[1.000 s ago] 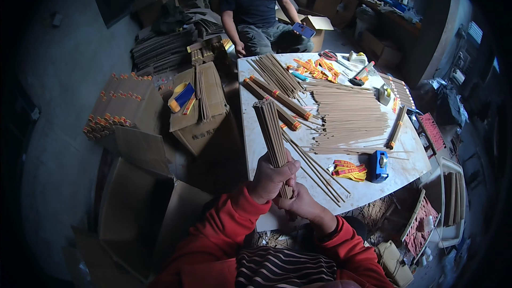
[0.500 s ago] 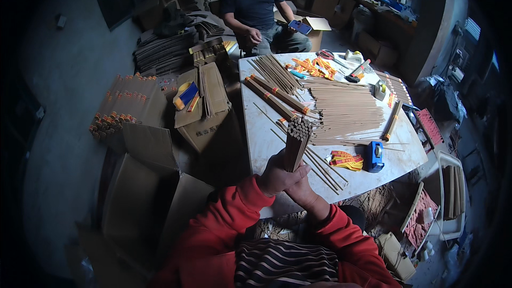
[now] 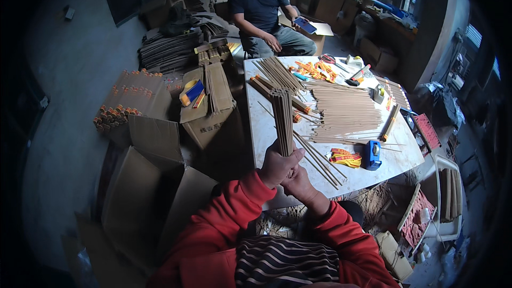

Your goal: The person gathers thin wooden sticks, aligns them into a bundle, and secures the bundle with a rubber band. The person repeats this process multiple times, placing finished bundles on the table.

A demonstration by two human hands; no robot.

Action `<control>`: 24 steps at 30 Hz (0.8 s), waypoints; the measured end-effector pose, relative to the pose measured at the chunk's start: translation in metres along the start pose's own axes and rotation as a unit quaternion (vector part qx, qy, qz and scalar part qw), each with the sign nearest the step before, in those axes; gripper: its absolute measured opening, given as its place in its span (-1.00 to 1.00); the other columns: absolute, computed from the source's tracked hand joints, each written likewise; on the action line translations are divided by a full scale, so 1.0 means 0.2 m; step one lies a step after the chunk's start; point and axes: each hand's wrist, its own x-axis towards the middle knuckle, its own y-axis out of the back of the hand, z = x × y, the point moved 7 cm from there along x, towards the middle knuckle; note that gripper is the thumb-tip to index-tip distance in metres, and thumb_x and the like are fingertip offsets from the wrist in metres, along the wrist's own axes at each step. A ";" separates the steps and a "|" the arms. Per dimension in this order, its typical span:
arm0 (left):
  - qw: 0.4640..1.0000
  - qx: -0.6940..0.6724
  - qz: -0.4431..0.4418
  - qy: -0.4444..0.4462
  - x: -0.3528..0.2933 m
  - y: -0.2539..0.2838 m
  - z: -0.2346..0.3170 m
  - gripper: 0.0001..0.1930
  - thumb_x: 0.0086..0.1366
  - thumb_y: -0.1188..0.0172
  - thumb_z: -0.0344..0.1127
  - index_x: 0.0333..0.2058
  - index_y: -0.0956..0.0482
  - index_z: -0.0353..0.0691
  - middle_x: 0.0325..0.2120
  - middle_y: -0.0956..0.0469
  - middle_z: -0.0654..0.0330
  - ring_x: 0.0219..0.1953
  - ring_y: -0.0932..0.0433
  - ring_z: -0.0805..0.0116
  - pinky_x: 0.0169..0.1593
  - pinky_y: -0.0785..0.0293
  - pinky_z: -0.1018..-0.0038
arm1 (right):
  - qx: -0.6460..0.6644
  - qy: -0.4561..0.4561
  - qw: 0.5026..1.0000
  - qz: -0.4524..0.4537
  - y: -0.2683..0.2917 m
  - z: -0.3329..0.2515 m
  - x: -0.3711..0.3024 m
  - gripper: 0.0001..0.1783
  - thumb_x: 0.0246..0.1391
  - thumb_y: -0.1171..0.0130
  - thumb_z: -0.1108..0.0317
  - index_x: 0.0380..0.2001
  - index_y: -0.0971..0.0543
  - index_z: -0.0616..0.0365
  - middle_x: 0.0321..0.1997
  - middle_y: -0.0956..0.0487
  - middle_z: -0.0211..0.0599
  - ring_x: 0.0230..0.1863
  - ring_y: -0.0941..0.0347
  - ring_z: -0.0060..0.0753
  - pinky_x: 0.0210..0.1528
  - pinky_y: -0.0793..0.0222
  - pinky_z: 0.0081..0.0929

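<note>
A thick bundle of brown incense sticks (image 3: 283, 120) stands nearly upright over the table's near left part. My left hand (image 3: 278, 166) is closed round its lower half, thumb across the front. Just below and to the right, my right hand (image 3: 300, 185) is closed at the bundle's bottom end, touching the left; its fingertips are partly hidden. Behind the bundle lie banded incense bundles (image 3: 304, 108) and loose sticks (image 3: 320, 162). A broad layer of incense sticks (image 3: 346, 106) covers the table's middle.
On the white table (image 3: 266, 149) are red-and-yellow paper bands (image 3: 345, 158), a blue tape dispenser (image 3: 373, 156) and scissors (image 3: 327, 59). An open carton (image 3: 130, 202) stands at my left, near stacked banded bundles (image 3: 128, 96). Across the table sits a person (image 3: 260, 13) holding a phone.
The bundle has swung from pointing toward me to nearly upright, its top shifting up and left. Both hands moved slightly with it. The seated person's free hand has lowered to the knee.
</note>
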 end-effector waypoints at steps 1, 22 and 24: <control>0.996 -0.073 -0.011 0.041 -0.01 0.02 -0.02 -0.80 0.10 -0.20 -0.40 -0.59 -0.34 -0.22 -0.81 -0.31 0.32 -0.80 -0.29 0.58 -0.71 -0.23 0.62 | 0.016 -0.030 0.999 -0.022 -0.02 -0.07 -0.04 -0.65 -0.09 -0.20 0.35 -0.22 -0.40 0.25 -0.42 -0.51 -0.26 -0.39 -0.46 -0.43 -0.35 -0.37 -0.52; 0.940 -0.279 0.061 0.186 -0.36 0.19 -0.03 -0.78 0.11 -0.18 -0.28 -0.64 -0.38 -0.18 -0.74 -0.35 0.27 -0.70 -0.32 0.45 -0.53 -0.30 0.50 | 0.163 -0.214 0.957 -0.108 -0.34 -0.20 -0.53 -0.84 -0.03 -0.09 0.43 -0.42 -0.32 0.20 -0.72 -0.35 -0.42 -0.79 -0.30 -0.58 -0.77 -0.22 -0.65; 0.958 -0.197 0.142 0.155 -0.40 0.21 -0.01 -0.82 0.10 -0.17 -0.34 -0.61 -0.41 -0.21 -0.74 -0.35 0.28 -0.71 -0.32 0.46 -0.55 -0.30 0.49 | -0.045 -0.137 0.989 -0.038 -0.30 -0.19 -0.50 -0.82 -0.03 -0.09 0.40 -0.41 -0.32 0.19 -0.71 -0.33 -0.42 -0.77 -0.28 -0.56 -0.73 -0.22 -0.60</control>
